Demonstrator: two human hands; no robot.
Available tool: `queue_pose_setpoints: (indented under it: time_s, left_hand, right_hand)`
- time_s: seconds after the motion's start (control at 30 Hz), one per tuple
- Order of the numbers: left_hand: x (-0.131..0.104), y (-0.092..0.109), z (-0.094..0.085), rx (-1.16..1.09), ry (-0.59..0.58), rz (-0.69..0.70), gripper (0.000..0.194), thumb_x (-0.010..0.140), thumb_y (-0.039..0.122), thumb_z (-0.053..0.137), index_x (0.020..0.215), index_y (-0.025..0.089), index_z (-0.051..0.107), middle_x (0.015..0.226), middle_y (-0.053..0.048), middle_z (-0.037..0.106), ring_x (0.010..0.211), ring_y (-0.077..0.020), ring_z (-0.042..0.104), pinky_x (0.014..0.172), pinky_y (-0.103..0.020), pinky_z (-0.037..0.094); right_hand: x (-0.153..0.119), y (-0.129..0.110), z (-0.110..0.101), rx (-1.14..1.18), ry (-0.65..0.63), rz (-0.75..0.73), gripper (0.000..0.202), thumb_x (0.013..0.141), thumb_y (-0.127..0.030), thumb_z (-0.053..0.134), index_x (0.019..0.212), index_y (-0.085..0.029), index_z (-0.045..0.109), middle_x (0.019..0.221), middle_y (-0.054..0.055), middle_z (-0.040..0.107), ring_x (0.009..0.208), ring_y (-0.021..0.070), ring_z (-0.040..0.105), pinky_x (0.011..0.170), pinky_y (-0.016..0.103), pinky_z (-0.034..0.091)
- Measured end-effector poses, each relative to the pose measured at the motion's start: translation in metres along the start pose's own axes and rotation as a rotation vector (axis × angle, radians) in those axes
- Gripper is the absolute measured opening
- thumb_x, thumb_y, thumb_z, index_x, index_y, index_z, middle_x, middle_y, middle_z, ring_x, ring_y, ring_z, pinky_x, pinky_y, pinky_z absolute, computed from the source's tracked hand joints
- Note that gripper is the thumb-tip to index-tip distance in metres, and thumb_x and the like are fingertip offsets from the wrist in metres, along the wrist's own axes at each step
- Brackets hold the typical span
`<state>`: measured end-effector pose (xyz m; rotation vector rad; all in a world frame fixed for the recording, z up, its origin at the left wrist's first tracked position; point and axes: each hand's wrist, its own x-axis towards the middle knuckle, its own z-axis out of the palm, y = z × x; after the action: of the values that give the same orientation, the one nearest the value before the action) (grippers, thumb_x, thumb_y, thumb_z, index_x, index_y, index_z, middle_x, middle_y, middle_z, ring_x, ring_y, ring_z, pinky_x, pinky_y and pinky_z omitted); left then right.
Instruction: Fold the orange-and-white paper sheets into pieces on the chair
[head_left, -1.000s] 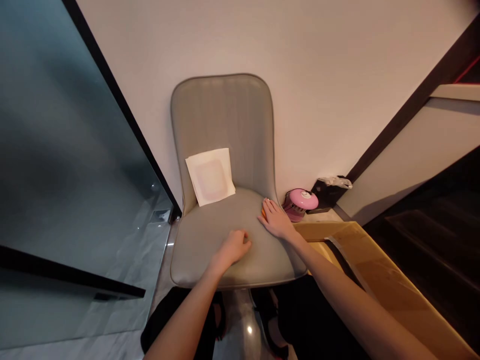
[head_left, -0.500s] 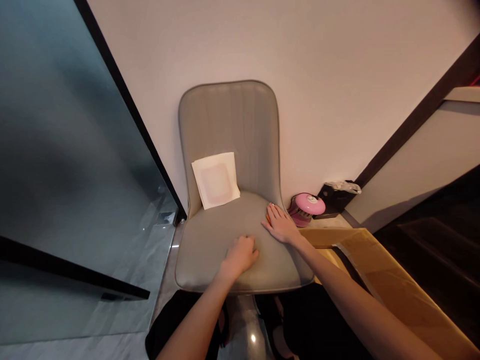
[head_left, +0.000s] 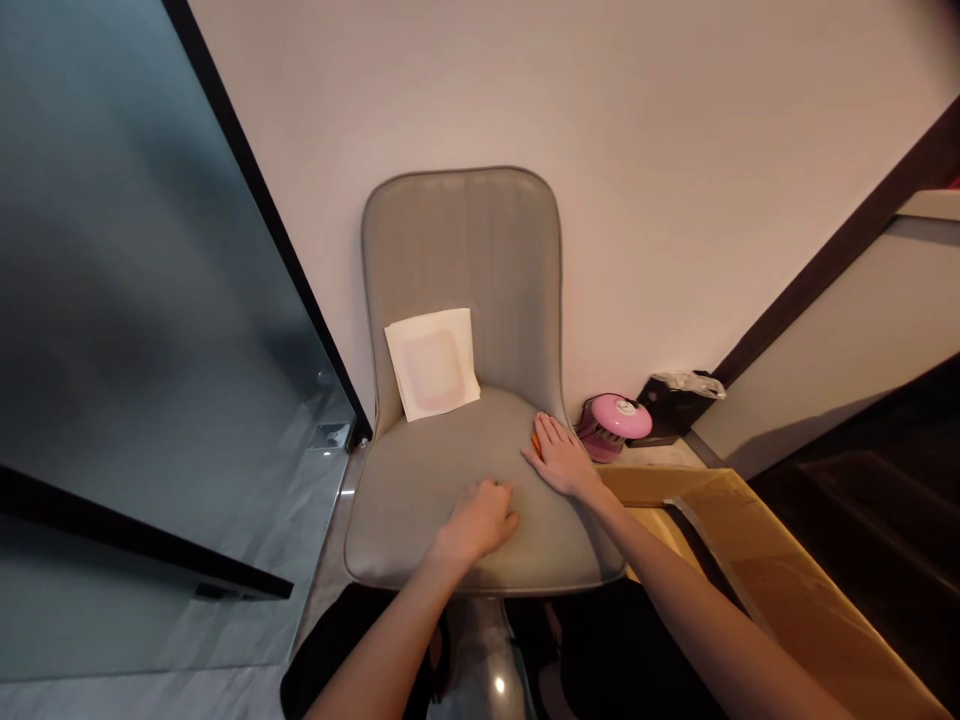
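A grey padded chair (head_left: pixel 465 240) stands against the wall. A square white sheet or packet (head_left: pixel 433 364) with a pale pinkish centre leans on its backrest at the left. My left hand (head_left: pixel 484 515) rests on the middle of the seat with its fingers curled in; whether anything is inside cannot be seen. My right hand (head_left: pixel 559 455) lies on the right side of the seat, fingers stretched out. A small orange object (head_left: pixel 536 443) shows beside and partly under its fingers.
To the right of the chair are a pink round-topped device (head_left: pixel 621 416), a black bag or box (head_left: pixel 675 405) with clear plastic, and an open cardboard box (head_left: pixel 795 560). A frosted glass panel (head_left: pixel 150 300) with black framing stands at the left.
The view has shifted slightly. Both hands stay at nearly the same places on the seat, and a bit more of the orange object shows.
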<state>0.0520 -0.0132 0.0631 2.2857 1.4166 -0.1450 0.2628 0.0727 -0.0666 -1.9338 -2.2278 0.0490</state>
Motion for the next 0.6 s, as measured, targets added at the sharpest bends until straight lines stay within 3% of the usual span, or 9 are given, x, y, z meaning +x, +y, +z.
queue_pose_setpoints:
  time_s: [0.6]
  left_hand:
    - [-0.0001,0.0042,-0.0020,0.037,-0.012,-0.006,0.027,0.093,0.028,0.054,0.113,0.016,0.067,0.120,-0.017,0.065,0.110,-0.0305,0.066,0.095,-0.040,0.050]
  right_hand:
    - [0.0010,-0.0009,0.0010,0.016,0.008,0.006,0.078,0.099,-0.058,0.025,0.158,-0.008,0.030,0.165,0.015,0.028,0.153,0.0285,0.023,0.123,0.045,0.022]
